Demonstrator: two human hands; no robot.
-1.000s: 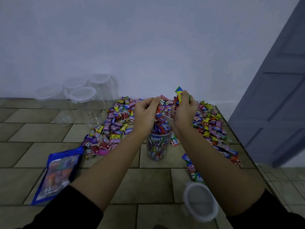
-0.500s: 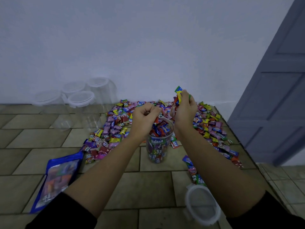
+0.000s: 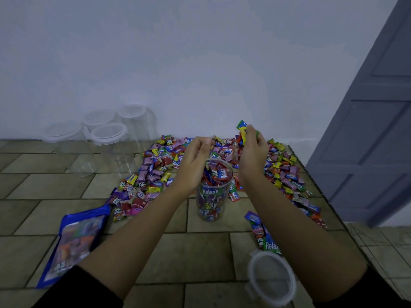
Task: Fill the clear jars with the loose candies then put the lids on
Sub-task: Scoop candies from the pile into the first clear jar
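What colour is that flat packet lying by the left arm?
The packet is mainly blue; clearest in the head view.

Clear plastic jar point(image 3: 212, 196), glossy candy wrappers point(image 3: 153, 174)

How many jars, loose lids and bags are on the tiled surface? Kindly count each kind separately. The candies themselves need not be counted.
Closed clear jars: 4
Open jar holding candies: 1
Loose lid: 1
Blue bag: 1
Total: 7

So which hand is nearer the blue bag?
Left. The left hand is by the jar, up-right of the blue bag; the right hand, holding candies, is past the jar.
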